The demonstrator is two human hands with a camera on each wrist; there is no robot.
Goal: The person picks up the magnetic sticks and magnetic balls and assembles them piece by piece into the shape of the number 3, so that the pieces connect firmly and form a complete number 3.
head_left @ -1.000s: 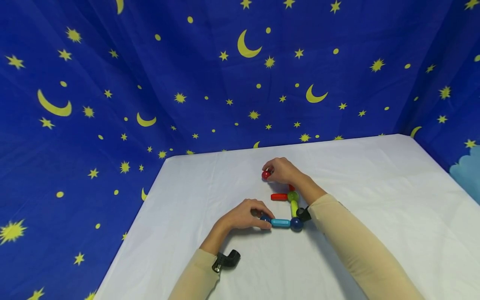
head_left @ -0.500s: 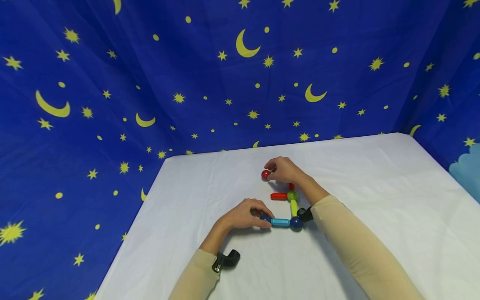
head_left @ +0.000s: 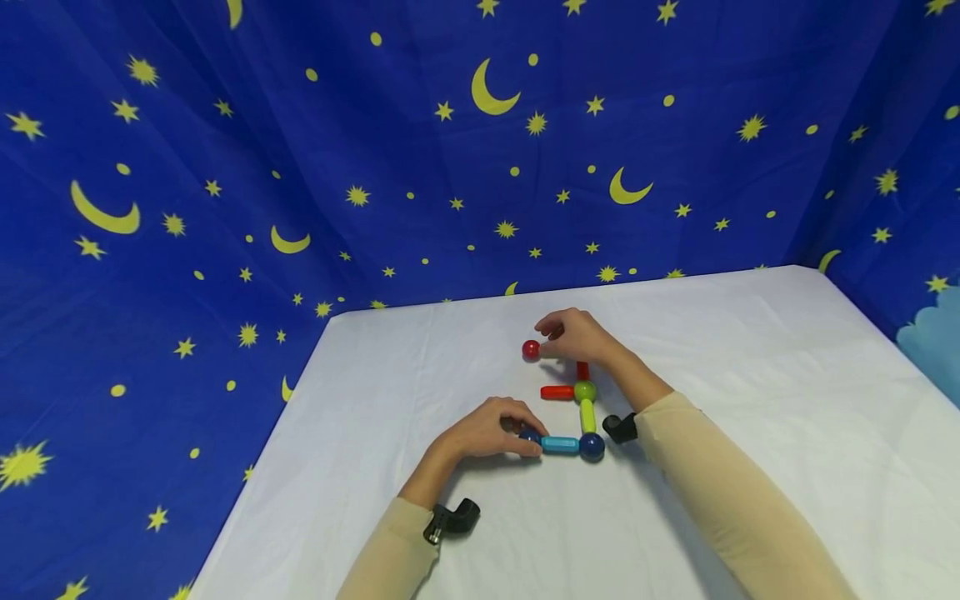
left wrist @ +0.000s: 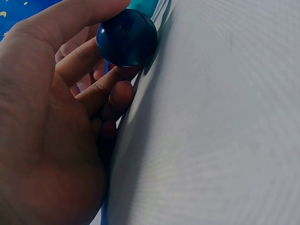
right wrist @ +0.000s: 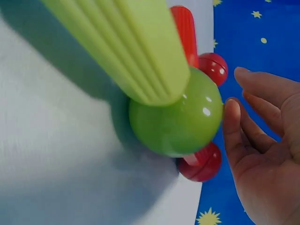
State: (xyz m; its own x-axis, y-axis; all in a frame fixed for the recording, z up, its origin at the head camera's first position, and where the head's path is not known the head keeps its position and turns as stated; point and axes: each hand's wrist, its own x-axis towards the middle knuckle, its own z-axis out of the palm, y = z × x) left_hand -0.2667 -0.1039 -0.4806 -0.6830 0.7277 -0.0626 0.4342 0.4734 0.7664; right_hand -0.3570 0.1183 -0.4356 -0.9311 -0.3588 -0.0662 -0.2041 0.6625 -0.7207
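My left hand (head_left: 487, 429) pinches a dark blue ball (left wrist: 126, 40) at the left end of a light blue rod (head_left: 561, 445). At that rod's other end sits a second dark blue ball (head_left: 592, 447). From there a lime rod (head_left: 587, 415) leads to a green ball (head_left: 585, 391). A red rod (head_left: 557, 392) points left from the green ball, and another red rod (head_left: 582, 370) points away. My right hand (head_left: 579, 336) hovers beside a red ball (head_left: 531, 350), fingers loosely bent and holding nothing. Another red ball (right wrist: 201, 164) shows behind the green one in the right wrist view.
All pieces lie on a table with a white cloth (head_left: 420, 367). A blue curtain (head_left: 420, 142) with yellow stars and moons hangs behind and at both sides. Black wrist cameras (head_left: 457, 518) are strapped to both arms.
My right hand has let go of the red ball and drawn slightly back to the right. The red ball stays on the table. My left hand has not moved.
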